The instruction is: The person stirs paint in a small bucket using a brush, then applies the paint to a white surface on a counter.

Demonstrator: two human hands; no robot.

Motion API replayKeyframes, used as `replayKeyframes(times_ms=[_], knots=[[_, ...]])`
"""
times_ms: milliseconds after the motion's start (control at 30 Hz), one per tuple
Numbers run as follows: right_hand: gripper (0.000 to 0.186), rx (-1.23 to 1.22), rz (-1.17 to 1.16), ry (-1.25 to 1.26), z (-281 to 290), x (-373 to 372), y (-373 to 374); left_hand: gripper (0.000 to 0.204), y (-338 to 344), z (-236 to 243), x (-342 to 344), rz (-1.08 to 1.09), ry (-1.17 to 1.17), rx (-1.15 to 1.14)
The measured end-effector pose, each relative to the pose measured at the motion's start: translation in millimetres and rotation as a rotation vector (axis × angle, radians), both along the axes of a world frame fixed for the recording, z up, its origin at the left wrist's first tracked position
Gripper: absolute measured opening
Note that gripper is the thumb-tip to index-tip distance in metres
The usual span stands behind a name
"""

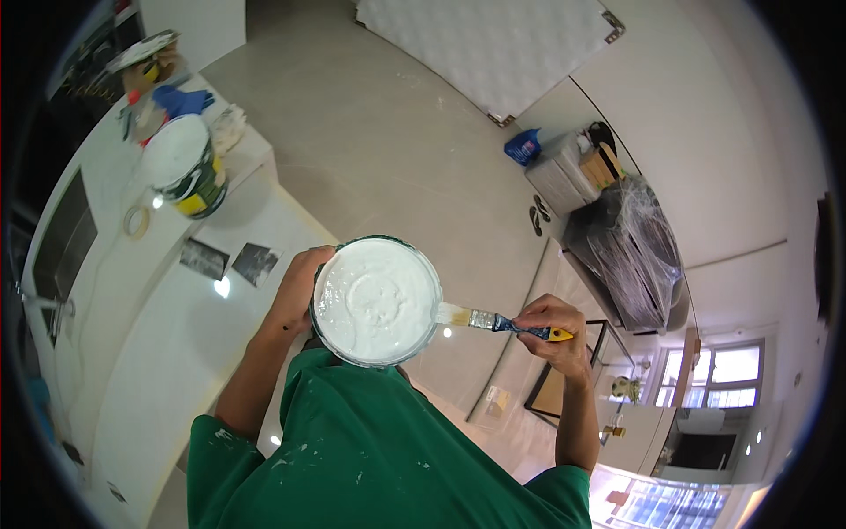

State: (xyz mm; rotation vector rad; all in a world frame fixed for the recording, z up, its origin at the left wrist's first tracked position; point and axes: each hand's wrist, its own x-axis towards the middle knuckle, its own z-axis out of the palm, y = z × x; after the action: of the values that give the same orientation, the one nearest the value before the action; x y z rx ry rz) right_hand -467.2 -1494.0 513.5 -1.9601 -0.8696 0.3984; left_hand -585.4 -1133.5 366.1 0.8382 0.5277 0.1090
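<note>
A round bucket (pixel 318 333) full of thick white paint (pixel 379 300) is held up in front of my green shirt. Around its left side my left hand (pixel 302 284) is closed, with some fingers hidden beneath or behind it. My right hand (pixel 553 331) grips a paintbrush (pixel 504 324) by its dark blue, yellow-tipped handle. The brush lies nearly level, its whitened bristles against or just beside the bucket's right rim; I cannot tell which. A swirled ring marks the paint's surface.
On the white counter (pixel 141 353) at left stand a larger paint bucket (pixel 204 183), a tape roll (pixel 136 222) and blue gloves (pixel 182 100). Two dark sanding sheets (pixel 256 264) lie nearer. A plastic-wrapped item (pixel 630 256), boxes (pixel 561 176) and slippers (pixel 539 214) are at right; a quilted white panel (pixel 485 44) is ahead.
</note>
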Motion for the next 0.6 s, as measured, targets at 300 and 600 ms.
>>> replayKeyframes(times_ms=[300,600], knots=[[0.028,0.342,-0.376,0.512,-35.0,65.3,29.2,0.032,8.7,-1.0,89.8,-0.05,0.037,-0.118],[0.029,0.183,-0.4,0.85,-82.7,229.2,19.2,0.031,-20.5,-8.8,174.1,0.121,0.028,-0.042]])
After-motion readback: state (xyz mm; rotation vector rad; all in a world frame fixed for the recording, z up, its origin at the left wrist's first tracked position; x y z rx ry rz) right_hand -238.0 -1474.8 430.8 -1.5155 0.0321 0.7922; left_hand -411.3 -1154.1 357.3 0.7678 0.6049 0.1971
